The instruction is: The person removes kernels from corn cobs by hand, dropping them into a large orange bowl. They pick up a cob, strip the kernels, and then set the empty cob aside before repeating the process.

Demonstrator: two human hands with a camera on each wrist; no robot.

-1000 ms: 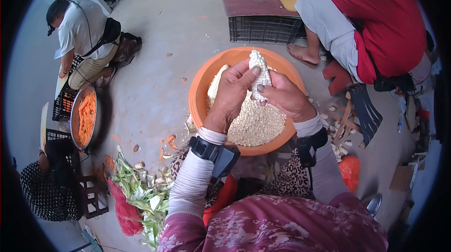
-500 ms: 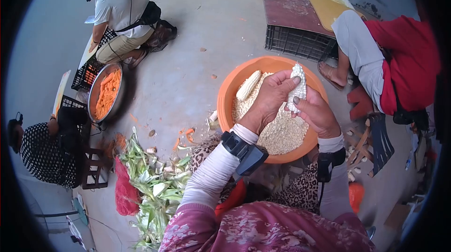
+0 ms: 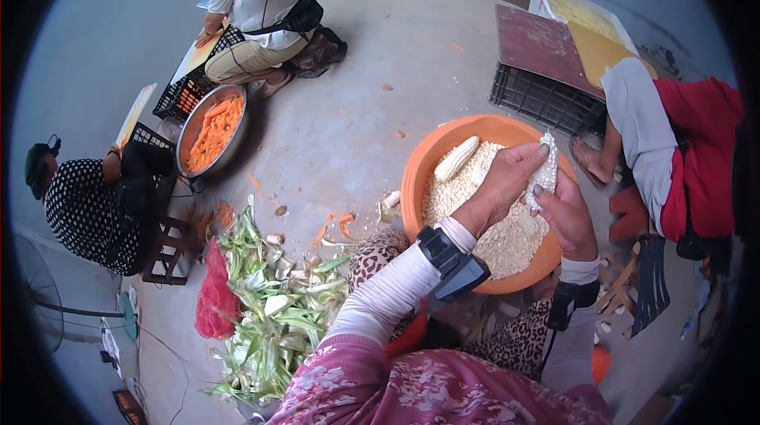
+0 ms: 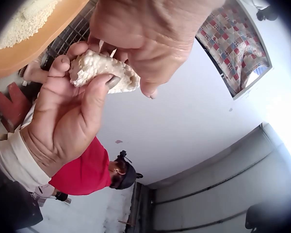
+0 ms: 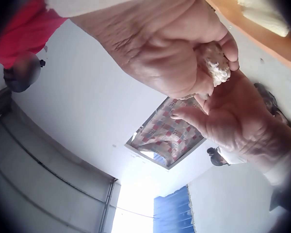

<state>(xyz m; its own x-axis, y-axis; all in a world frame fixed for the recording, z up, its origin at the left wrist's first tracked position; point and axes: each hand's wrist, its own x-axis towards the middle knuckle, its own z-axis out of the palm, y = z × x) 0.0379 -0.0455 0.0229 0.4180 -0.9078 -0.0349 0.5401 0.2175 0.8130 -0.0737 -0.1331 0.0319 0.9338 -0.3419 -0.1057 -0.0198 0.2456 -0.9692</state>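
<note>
A corn cob (image 3: 543, 171) with white kernels is held upright over an orange basin (image 3: 413, 195). My left hand (image 3: 508, 179) grips its upper part, thumb laid along the kernels. Lower down, my right hand (image 3: 571, 219) holds the same cob, its thumb pressed on the near side. In the left wrist view the cob (image 4: 104, 70) lies across the right hand's fingers, with kernels still on it. Loose kernels (image 3: 507, 251) fill the basin, and another whole cob (image 3: 457, 160) rests on them at the far left side.
Corn husks (image 3: 277, 322) and a red mesh bag (image 3: 215, 298) lie left of my legs. Farther left is a metal bowl of carrots (image 3: 214, 136). Two people sit at the left; another, in red (image 3: 701, 163), sits right beside a black crate (image 3: 542, 100).
The head view has swung left, so the basin and hands appear farther right and lower. Both hands keep hold of the corn cob.
</note>
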